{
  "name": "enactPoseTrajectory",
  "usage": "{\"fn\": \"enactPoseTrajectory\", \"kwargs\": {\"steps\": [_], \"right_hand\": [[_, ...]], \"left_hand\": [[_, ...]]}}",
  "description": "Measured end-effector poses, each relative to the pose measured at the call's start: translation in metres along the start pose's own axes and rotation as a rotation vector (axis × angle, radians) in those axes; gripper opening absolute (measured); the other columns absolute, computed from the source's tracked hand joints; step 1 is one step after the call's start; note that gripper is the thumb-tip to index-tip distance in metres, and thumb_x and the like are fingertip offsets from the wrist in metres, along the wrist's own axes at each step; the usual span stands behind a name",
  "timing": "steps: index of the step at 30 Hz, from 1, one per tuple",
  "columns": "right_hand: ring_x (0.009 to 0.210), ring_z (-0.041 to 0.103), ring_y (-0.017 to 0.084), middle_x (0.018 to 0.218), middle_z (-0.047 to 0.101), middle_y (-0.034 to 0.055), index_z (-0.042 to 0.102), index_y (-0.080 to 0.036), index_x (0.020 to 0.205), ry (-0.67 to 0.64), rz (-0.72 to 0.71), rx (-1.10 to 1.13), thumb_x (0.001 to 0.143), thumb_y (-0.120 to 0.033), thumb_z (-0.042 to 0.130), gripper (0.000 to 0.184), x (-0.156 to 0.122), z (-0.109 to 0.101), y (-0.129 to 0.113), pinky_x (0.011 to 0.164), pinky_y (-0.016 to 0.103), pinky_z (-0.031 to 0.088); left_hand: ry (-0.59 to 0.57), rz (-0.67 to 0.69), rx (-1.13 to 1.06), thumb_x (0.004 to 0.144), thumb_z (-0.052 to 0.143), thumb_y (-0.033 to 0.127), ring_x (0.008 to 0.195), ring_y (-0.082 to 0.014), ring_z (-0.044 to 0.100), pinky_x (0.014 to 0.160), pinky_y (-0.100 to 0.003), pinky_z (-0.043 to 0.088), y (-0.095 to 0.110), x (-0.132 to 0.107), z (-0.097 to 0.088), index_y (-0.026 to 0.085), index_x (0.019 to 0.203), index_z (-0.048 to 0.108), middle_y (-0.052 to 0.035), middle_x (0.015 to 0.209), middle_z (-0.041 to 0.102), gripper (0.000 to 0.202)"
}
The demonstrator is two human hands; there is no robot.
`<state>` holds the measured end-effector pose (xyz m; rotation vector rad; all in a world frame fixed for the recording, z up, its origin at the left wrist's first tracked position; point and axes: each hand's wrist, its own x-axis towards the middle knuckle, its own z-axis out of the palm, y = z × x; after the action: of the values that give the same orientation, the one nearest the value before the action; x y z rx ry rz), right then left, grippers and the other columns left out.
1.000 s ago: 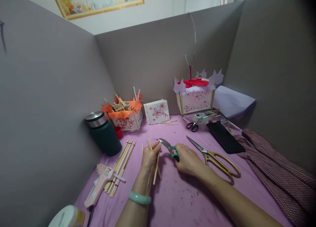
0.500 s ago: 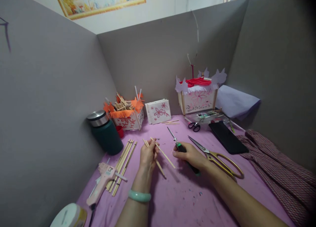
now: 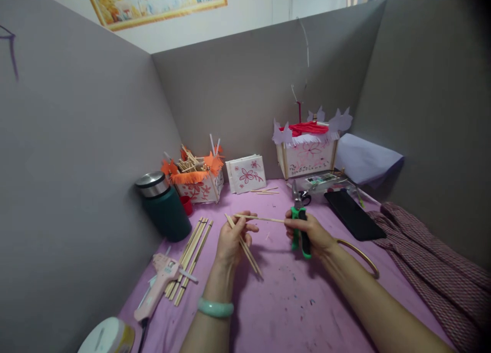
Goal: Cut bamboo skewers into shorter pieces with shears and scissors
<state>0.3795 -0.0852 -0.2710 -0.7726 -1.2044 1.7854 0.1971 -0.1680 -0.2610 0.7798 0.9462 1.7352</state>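
Right of the teal, steel-lidded cylindrical bottle (image 3: 166, 217), the left hand (image 3: 229, 240) clasps pale, straight wooden sticks (image 3: 250, 259); the right hand (image 3: 313, 234) grips green-and-black metal shears (image 3: 297, 215), both pinching one slender wooden stick (image 3: 268, 219), apparently for steadiness.

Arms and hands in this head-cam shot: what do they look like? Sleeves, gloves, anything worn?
Left hand and right hand are both ungloved. Both forearms show bare, no sleeves in frame. A smooth, rounded, pale green bangle circles the left forearm near the wrist; nothing visible is worn on the right wrist. No cables or markings seen on either arm.
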Motion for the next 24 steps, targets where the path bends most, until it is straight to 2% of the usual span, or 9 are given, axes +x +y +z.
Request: {"fn": "enactPoseTrajectory", "kwargs": {"steps": [2,4,7,9,13,17,19,22,24], "right_hand": [[0.049,0.044,0.008,0.059,0.047,-0.0066,0.049,-0.02,0.084,-0.037,-0.01,-0.001,0.056,-0.028,0.075,0.038,0.0,-0.01,-0.01,0.05,0.023,0.036],[0.049,0.042,0.008,0.058,0.045,-0.0068,0.05,-0.019,0.083,-0.085,0.0,-0.044,0.057,-0.027,0.074,0.037,-0.003,-0.018,-0.02,0.049,0.023,0.035],[0.051,0.043,0.009,0.061,0.047,-0.0053,0.052,-0.018,0.083,-0.172,0.045,-0.125,0.058,-0.027,0.072,0.033,-0.012,-0.021,-0.03,0.05,0.024,0.035],[0.052,0.045,0.009,0.063,0.05,-0.0042,0.053,-0.018,0.084,-0.216,0.075,-0.178,0.059,-0.026,0.07,0.031,-0.016,-0.018,-0.031,0.05,0.023,0.034],[0.052,0.045,0.009,0.063,0.051,-0.0043,0.053,-0.017,0.084,-0.278,0.123,-0.252,0.06,-0.023,0.067,0.028,-0.017,-0.013,-0.024,0.049,0.022,0.033],[0.051,0.043,0.009,0.06,0.049,-0.0054,0.052,-0.017,0.088,-0.286,0.127,-0.31,0.062,-0.024,0.066,0.03,-0.011,-0.014,-0.014,0.049,0.022,0.031],[0.053,0.044,0.01,0.062,0.049,-0.0052,0.052,-0.017,0.092,-0.259,0.103,-0.36,0.064,-0.027,0.064,0.032,-0.006,-0.015,-0.011,0.05,0.023,0.032],[0.059,0.046,0.011,0.068,0.05,-0.0044,0.051,-0.018,0.095,-0.157,-0.02,-0.52,0.067,-0.03,0.061,0.033,0.0,-0.016,-0.009,0.054,0.023,0.034],[0.062,0.047,0.012,0.07,0.051,-0.004,0.05,-0.018,0.092,-0.069,-0.117,-0.735,0.065,-0.028,0.061,0.03,0.003,-0.015,-0.009,0.056,0.024,0.034]], "left_hand": [[-0.142,-0.08,-0.008,0.065,0.074,0.028,0.064,-0.0135,0.064,0.034,-0.015,0.034,0.004,-0.002,-0.002,0.011,0.102,0.062,-0.0159,0.104,0.067,0.042],[-0.202,-0.15,-0.008,0.067,0.072,0.026,0.056,-0.011,0.061,0.032,-0.015,0.03,0.004,-0.003,-0.004,0.012,0.108,0.062,-0.0175,0.107,0.067,0.044],[-0.22,-0.238,0.033,0.075,0.065,0.031,0.034,-0.0014,0.041,0.03,-0.017,0.017,0.0,-0.004,-0.005,0.009,0.1,0.066,-0.017,0.09,0.07,0.034],[-0.3,-0.312,0.089,0.08,0.059,0.037,0.03,0.0013,0.029,0.031,-0.018,0.012,-0.002,-0.005,-0.004,0.007,0.096,0.068,-0.0148,0.077,0.07,0.035],[-0.44,-0.438,0.196,0.079,0.062,0.04,0.033,0.0001,0.028,0.034,-0.021,0.01,-0.006,-0.012,0.004,0.007,0.1,0.069,-0.0102,0.072,0.068,0.04],[-0.442,-0.491,0.227,0.068,0.073,0.039,0.034,-0.0021,0.03,0.036,-0.022,0.013,-0.011,-0.014,0.012,0.008,0.099,0.07,-0.0013,0.057,0.058,0.044],[-0.409,-0.469,0.23,0.065,0.075,0.037,0.035,-0.0028,0.032,0.038,-0.022,0.015,-0.013,-0.013,0.012,0.009,0.099,0.07,0.0021,0.052,0.053,0.045],[-0.286,-0.403,0.205,0.065,0.074,0.035,0.035,-0.0021,0.031,0.038,-0.022,0.015,-0.012,-0.008,0.01,0.01,0.104,0.068,0.0051,0.05,0.05,0.047],[-0.189,-0.36,0.162,0.065,0.074,0.036,0.033,-0.0017,0.029,0.036,-0.021,0.013,-0.01,-0.005,0.007,0.01,0.107,0.065,0.0061,0.051,0.05,0.05]]}}
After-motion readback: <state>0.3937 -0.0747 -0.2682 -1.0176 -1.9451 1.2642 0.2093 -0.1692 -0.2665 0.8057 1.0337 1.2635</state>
